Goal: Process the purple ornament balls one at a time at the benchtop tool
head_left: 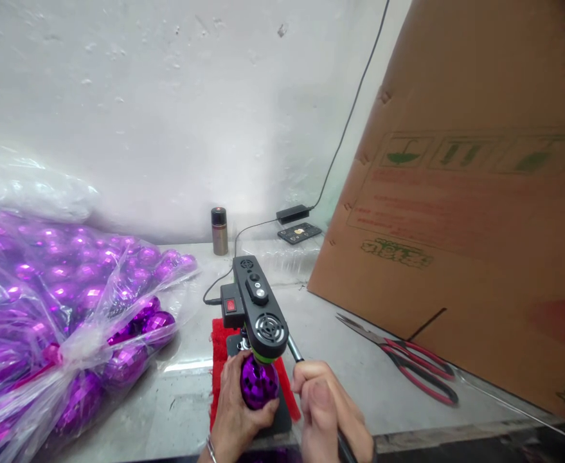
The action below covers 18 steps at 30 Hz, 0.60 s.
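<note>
In the head view a shiny purple faceted ball sits beneath the head of a small black press. My left hand is wrapped around the ball from the left and front, thumb at its lower right. My right hand is closed in a fist around the press's lever, a metal rod with a dark grip that shows below the fist. The press has a red switch on its side box and stands on a red mat. The ball's underside is hidden.
A clear plastic bag of purple balls lies at the left. Large scissors rest at the right, before a tall cardboard box. Behind are a dark-capped canister, a phone and a power adapter with its cable.
</note>
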Tool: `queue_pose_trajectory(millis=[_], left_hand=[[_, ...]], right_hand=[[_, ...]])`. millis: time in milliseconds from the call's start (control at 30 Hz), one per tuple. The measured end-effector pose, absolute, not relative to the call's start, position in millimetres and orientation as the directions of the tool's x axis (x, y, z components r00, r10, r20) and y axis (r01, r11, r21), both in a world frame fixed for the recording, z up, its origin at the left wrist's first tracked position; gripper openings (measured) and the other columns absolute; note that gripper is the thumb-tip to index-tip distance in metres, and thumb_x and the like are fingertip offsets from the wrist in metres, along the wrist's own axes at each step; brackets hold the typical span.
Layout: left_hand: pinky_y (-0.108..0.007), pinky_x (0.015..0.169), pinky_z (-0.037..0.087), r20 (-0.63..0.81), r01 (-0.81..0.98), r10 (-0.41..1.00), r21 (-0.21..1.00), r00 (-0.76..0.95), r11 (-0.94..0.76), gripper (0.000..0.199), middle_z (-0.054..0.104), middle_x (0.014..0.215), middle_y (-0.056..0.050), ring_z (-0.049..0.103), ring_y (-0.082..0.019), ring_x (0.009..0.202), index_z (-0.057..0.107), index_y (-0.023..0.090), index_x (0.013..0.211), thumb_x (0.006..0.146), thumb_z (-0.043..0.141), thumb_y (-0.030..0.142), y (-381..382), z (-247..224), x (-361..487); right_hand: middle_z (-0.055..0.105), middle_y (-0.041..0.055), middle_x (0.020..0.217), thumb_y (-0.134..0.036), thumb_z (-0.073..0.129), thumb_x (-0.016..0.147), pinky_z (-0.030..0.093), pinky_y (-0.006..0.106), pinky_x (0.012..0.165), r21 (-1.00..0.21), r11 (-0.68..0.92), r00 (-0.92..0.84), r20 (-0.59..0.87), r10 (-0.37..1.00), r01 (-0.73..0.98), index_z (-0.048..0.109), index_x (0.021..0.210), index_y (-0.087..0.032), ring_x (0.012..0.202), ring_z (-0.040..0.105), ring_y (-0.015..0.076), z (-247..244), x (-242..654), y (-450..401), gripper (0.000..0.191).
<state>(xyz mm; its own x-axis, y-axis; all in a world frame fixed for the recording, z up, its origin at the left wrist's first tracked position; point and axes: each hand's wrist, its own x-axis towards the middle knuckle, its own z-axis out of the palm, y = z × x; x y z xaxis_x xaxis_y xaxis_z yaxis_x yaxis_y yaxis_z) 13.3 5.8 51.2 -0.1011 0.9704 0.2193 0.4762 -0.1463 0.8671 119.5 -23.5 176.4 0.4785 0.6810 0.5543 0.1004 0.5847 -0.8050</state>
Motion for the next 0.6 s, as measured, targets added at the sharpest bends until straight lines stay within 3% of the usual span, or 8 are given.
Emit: queue_pose_trajectory(millis=[600], left_hand=[[-0.058,0.097,0.062,0.220,0.482,0.971,0.864,-0.097,-0.147,0.070,0.074,0.111,-0.014,0.073,-0.038,0.109,0.066,0.015,0.129,0.066,0.081,0.042,7,49,9]], right_hand=[[0.060,-0.0016,0.067,-0.015,0.047,0.109,0.035,0.026,0.049,-0.633,0.724,0.337,0.768,0.544,0.273,0.055,0.071,-0.021,0.056,0.056,0.0107,169,137,-12,0.040]])
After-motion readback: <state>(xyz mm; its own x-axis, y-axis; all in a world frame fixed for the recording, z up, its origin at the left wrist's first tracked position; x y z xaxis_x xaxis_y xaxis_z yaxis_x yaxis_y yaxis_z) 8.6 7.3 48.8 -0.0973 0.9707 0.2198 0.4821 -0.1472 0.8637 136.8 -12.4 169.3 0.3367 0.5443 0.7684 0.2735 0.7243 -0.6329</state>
